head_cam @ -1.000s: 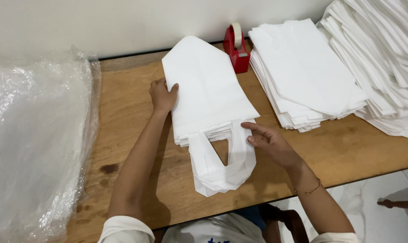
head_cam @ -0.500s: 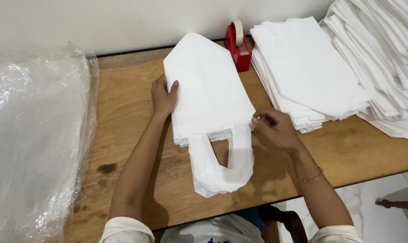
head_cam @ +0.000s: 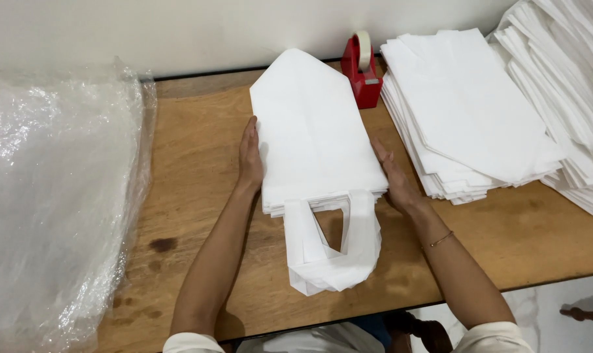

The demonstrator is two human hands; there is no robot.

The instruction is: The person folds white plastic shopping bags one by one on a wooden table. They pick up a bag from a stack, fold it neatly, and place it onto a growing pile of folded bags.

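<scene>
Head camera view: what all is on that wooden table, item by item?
stack of handled bags: one stack, white, table centre, handles hanging toward the person
tape dispenser: one, red with a white roll, behind the stack near the wall
flat stack of bags: one, white, right of the dispenser
further pile of bags: one, white, far right, running out of view
plastic sheeting: one heap, clear, crinkled, covering the table's left end
table: one, brown wood, stained near the left front
wall: white, behind the table
bracelet: one, thin, on the right wrist
left hand: flat against the stack's left edge
right hand: flat against the stack's right edge
</scene>
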